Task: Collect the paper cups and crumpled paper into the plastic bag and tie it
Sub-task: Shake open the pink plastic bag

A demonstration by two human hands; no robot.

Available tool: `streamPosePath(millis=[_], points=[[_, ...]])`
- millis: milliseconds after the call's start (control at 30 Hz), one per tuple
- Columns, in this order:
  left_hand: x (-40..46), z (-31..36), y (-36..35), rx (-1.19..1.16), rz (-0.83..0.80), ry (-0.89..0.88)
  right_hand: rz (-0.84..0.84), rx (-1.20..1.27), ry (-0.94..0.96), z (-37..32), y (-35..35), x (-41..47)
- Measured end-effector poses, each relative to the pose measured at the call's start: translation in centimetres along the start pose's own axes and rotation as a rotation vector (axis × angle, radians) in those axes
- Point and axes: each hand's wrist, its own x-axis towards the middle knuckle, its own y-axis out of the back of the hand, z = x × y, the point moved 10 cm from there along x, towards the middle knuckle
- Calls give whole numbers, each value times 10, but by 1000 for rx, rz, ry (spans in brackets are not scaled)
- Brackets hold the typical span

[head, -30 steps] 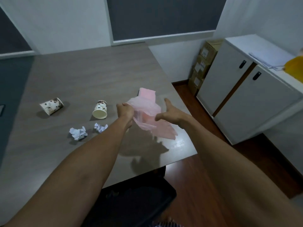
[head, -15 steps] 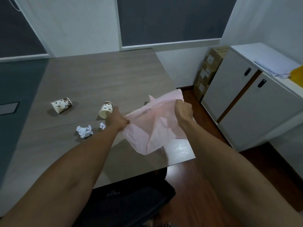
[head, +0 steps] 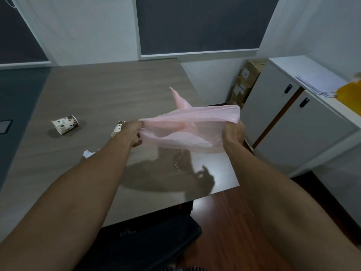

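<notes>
A thin pink plastic bag (head: 187,128) is stretched wide in the air above the table's right part. My left hand (head: 134,133) grips its left edge and my right hand (head: 233,133) grips its right edge. A spotted paper cup (head: 65,124) lies on its side at the left of the table. A second cup (head: 118,128) shows partly behind my left wrist. One piece of crumpled white paper (head: 88,153) peeks out beside my left forearm; the other piece is hidden by the arm.
The grey wooden table (head: 109,94) ends close to me, with a dark chair (head: 148,239) under its near edge. White cabinets (head: 293,124) stand to the right with papers and a yellow object on top. Cardboard boxes (head: 246,83) are stacked against the wall.
My hands have pulled apart and stretched the bag wider, and my right hand moved right. My left arm now covers most of the second cup and the crumpled paper.
</notes>
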Motion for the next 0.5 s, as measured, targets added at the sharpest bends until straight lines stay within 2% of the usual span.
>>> streamPosePath(millis=[33,100,167,267,367,433,500], points=[[-2,-5,-2,-86,63,38,-14,-6,16,0,-4,-2],[-10,-21,-22,-356,54,195,-27,25,1,4,-12,-7],[-12,-27,-36,-479,58,265,-40,42,-43,8,-16,-8],[-4,-14,-46,-454,-56,205,-107,82,-145,18,-20,3],[-3,-4,-43,-321,-279,187,-192,339,-254,23,-21,19],[1,-2,-32,-285,-366,173,-332,448,-337,24,-26,19],[7,5,-19,-338,-397,135,-550,424,-397,23,-32,8]])
